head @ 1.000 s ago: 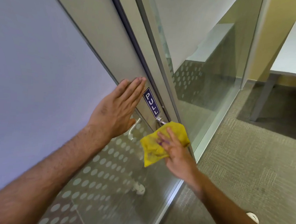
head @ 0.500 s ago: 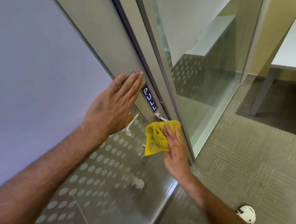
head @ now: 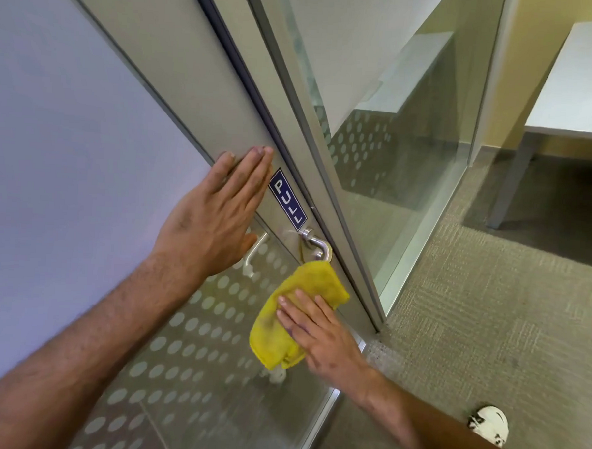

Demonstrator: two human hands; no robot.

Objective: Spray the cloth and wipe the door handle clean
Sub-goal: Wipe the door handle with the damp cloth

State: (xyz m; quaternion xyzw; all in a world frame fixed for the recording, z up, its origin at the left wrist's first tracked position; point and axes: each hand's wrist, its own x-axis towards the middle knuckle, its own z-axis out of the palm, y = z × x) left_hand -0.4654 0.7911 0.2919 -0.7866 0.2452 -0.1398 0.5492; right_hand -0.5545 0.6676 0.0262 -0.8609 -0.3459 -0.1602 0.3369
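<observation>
Head view, contents as seen:

- Door: grey metal frame with a glass panel carrying a pattern of frosted dots; stands at a slant across the frame.
- Sign: blue plate with white letters "PULL", fixed to the door frame just above the handle.
- Door handle: silver metal lever, bent downward at its outer end; uncovered, with its tip just above the cloth.
- Cloth: yellow, bunched and folded, pressed against the door just below the handle.
- Right hand: laid flat on the cloth, fingers stretched out and spread over it, pinning it to the door rather than wrapped around it.
- Left hand: flat against the door frame, fingers straight and close together, palm open, holding nothing; fingertips just beside the upper end of the sign.
- Desk: white top on a grey leg, beyond the glass at the upper right.
- Carpet: grey-green, ribbed, covering the floor.
- Shoe: white, on the carpet at the lower right.
</observation>
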